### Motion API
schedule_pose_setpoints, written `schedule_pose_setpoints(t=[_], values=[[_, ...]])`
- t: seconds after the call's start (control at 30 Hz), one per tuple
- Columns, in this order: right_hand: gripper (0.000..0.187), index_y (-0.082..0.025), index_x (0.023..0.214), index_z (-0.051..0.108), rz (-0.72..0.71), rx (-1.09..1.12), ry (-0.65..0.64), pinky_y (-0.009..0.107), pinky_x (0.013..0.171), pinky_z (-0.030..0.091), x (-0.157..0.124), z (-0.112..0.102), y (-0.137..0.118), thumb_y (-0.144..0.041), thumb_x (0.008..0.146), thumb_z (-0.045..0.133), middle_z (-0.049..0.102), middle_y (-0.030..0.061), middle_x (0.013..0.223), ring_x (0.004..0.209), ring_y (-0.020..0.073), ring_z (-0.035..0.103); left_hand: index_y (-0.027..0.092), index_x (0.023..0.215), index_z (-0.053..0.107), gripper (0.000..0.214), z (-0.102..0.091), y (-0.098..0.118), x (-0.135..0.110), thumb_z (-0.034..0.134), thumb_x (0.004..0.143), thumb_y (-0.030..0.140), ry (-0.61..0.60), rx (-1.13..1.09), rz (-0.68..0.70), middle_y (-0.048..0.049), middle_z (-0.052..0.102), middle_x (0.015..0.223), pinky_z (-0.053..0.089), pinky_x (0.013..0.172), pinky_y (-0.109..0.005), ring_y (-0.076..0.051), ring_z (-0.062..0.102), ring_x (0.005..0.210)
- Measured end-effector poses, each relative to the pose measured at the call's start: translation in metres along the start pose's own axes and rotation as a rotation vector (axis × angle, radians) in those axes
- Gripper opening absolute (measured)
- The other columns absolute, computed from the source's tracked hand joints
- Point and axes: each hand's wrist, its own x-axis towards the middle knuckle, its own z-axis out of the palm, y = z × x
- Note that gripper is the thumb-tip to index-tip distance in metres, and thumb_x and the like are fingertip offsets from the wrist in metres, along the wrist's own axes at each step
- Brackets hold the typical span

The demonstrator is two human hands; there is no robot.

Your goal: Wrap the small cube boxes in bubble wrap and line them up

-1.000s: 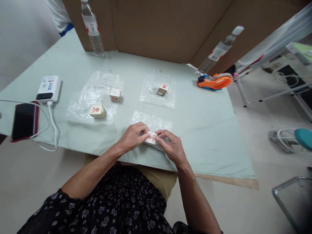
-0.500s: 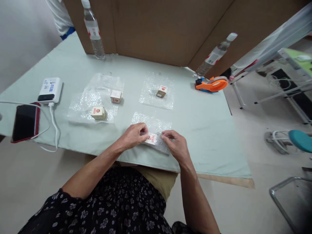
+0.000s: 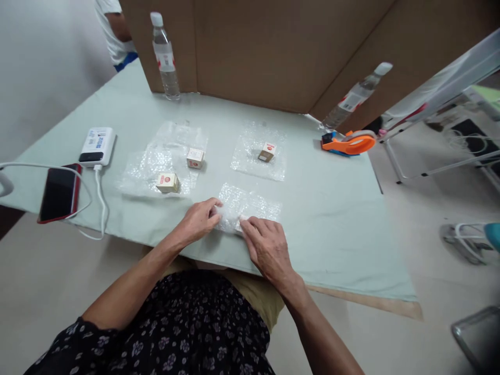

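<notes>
My left hand [image 3: 201, 219] pinches the left edge of a small sheet of bubble wrap [image 3: 253, 203] near the table's front. My right hand [image 3: 269, 245] bends over the same wrap from the right, thumb and fingers pressed onto its folded near part. The small box seen there earlier is now covered by the wrap and my fingers. Beyond, a white-and-brown box [image 3: 266, 152] rests on another bubble wrap sheet [image 3: 250, 165]. To the left, a cream box [image 3: 167, 182] and a white box [image 3: 195, 158] lie on overlapping bubble wrap [image 3: 150, 156].
An orange tape dispenser [image 3: 353, 143] and a tilted water bottle [image 3: 355, 99] are at the right, by a cardboard screen [image 3: 253, 52]. Another bottle [image 3: 167, 67] stands back left. A power bank [image 3: 98, 146], its cable and a phone [image 3: 59, 192] lie left. A person's arm [image 3: 119, 26] shows behind.
The wrap's near edge has been folded over the small box, hiding its printed face. My right hand has come over the fold; my left has shifted to the wrap's left edge.
</notes>
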Motion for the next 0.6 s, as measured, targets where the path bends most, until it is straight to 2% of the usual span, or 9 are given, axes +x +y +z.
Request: schedule_pose_setpoints(t=[0.17,0.3,0.43,0.53,0.6], values=[[0.021,-0.023,0.116,0.063,-0.015,-0.093,-0.067,0.037,0.080,0.035,0.004,-0.002,-0.001,-0.021,0.097,0.054,0.068,0.0056,0.101,0.090,0.0225,0.053,0.012,0.121,0.061,0.045,-0.006,-0.002,-0.010,0.062,0.082,0.036,0.114,0.124,-0.185,-0.0096,0.069,0.100,0.047,0.082,-0.034,-0.022,0.063,0.084],[0.023,-0.022,0.118,0.062,-0.030,-0.109,-0.080,0.037,0.081,0.033,0.006,-0.001,-0.001,-0.020,0.095,0.056,0.066,0.0059,0.102,0.091,0.0227,0.051,0.011,0.121,0.061,0.053,-0.007,0.006,-0.012,0.062,0.081,0.046,0.069,0.175,-0.285,-0.0091,0.071,0.090,0.046,0.079,-0.036,-0.026,0.064,0.084],[0.020,-0.022,0.112,0.063,-0.033,-0.116,-0.097,0.037,0.081,0.032,0.009,-0.002,-0.001,-0.020,0.093,0.058,0.065,0.0053,0.100,0.089,0.0225,0.050,0.014,0.100,0.065,0.041,0.000,0.004,-0.003,0.067,0.074,0.046,0.074,0.130,-0.295,-0.0061,0.067,0.081,0.042,0.070,-0.032,-0.023,0.061,0.077],[0.017,-0.021,0.108,0.062,-0.046,-0.134,-0.120,0.038,0.080,0.031,0.012,-0.004,-0.002,-0.020,0.092,0.058,0.065,0.0056,0.097,0.088,0.0226,0.049,0.018,0.076,0.060,0.019,0.007,0.001,0.004,0.066,0.070,0.035,0.078,-0.031,-0.299,0.0014,0.058,0.065,0.036,0.060,-0.027,-0.016,0.053,0.063],[0.014,-0.021,0.105,0.062,-0.063,-0.151,-0.142,0.038,0.079,0.030,0.015,-0.006,-0.003,-0.019,0.092,0.057,0.065,0.0062,0.095,0.087,0.0228,0.050,0.019,0.066,0.054,0.013,0.012,0.003,0.006,0.062,0.070,0.029,0.096,-0.139,-0.279,0.0048,0.051,0.057,0.033,0.056,-0.025,-0.012,0.047,0.057]])
